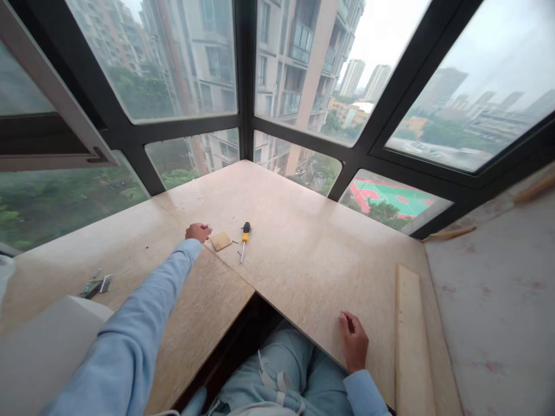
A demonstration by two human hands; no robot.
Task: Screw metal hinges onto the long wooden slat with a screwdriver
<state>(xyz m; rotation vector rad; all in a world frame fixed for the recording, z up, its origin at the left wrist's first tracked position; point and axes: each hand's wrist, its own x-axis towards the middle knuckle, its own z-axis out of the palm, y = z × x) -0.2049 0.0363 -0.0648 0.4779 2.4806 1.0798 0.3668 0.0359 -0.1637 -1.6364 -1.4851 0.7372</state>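
Observation:
My left hand [198, 232] is stretched far out over the counter, its fingers pinched together around a small dark tip too tiny to name. Just right of it lies a small square wooden piece [221, 241], with a thin screw [235, 241] at its edge. A screwdriver [245, 238] with a black and yellow handle rests beyond that, its shaft pointing towards me. Another small screw [239, 253] is beside the shaft. My right hand [354, 342] rests near the counter's front edge, fingers curled closed, and no object shows in it.
A long wooden board [411, 335] lies along the right side by the wall. On the left are small metal parts [96, 286] and a white box-like object [52, 346]. The pale counter [303, 248] meets windows in a corner; a notch in its front edge opens over my legs.

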